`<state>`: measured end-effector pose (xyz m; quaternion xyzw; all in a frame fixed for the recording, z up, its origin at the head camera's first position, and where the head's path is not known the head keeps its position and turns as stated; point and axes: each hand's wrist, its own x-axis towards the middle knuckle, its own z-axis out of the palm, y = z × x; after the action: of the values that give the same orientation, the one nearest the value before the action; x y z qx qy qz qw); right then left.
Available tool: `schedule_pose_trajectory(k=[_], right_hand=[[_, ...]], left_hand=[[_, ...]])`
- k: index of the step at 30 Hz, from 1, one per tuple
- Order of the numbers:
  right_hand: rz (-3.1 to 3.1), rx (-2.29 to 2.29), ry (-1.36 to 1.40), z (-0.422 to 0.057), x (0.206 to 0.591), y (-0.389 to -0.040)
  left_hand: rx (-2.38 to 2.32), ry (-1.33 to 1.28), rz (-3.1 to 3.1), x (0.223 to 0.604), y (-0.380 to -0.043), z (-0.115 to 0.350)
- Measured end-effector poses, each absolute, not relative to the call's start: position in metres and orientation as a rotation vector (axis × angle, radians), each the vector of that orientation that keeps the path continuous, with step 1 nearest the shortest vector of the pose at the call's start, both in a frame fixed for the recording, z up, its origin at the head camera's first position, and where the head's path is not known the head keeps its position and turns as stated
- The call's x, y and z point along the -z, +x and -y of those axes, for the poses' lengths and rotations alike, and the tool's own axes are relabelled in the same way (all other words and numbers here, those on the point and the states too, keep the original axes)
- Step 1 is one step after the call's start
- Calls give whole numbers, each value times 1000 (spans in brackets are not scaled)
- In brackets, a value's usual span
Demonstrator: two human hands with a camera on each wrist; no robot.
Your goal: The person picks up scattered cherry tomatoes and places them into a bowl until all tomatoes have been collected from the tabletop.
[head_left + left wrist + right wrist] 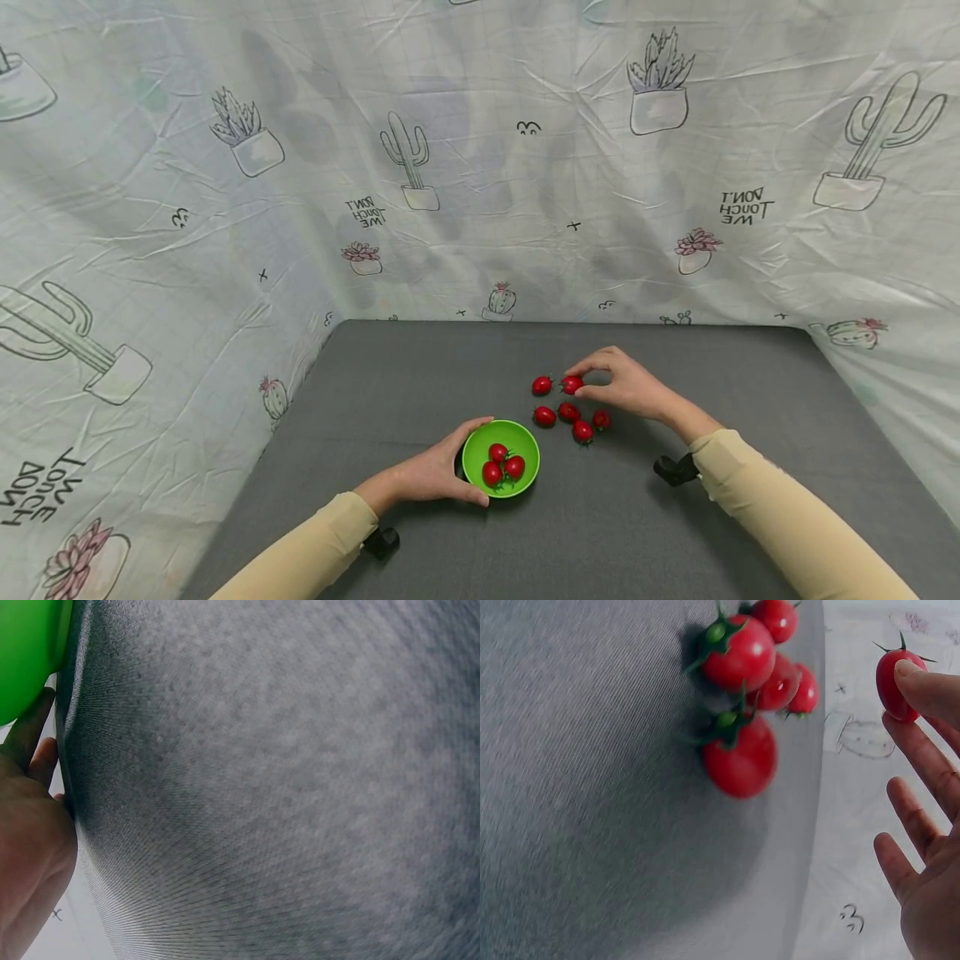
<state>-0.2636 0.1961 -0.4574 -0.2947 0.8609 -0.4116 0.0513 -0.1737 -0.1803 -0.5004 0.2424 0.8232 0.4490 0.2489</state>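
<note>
A small green bowl [532,475] stands on the grey table, with three cherry tomatoes [514,467] inside it. My left hand [435,471] holds the bowl from its left side, thumb at the near rim and fingers at the far rim. In the left wrist view part of the green bowl [26,660] shows beside the fingers. To the right of the bowl, my right hand [628,385] pinches one red cherry tomato [891,686] with a green stem between thumb and fingers. Several loose cherry tomatoes [545,417] lie close by on the table.
The grey table [420,367] reaches back to a pale hanging cloth [480,167] printed with cacti. That cloth also runs along the left and right sides. A black wrist device [675,470] sits below the right wrist, another [381,543] below the left.
</note>
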Motion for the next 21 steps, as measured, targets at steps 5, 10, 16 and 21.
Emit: schedule_pose_trajectory(k=[5, 10, 16, 21], right_hand=[[-2597, 1253, -943, -186, 450, -259], [-2569, 1250, -962, -176, 446, -254], [-2542, 1236, -989, -165, 441, -246], [-2523, 1231, -1065, -156, 438, -241]], left_hand=[[-1224, 658, -2241, 500, -174, 180], [-1223, 651, -2236, 499, -174, 180], [-1229, 650, -2231, 499, -174, 180], [-1234, 644, -2231, 499, -174, 179]])
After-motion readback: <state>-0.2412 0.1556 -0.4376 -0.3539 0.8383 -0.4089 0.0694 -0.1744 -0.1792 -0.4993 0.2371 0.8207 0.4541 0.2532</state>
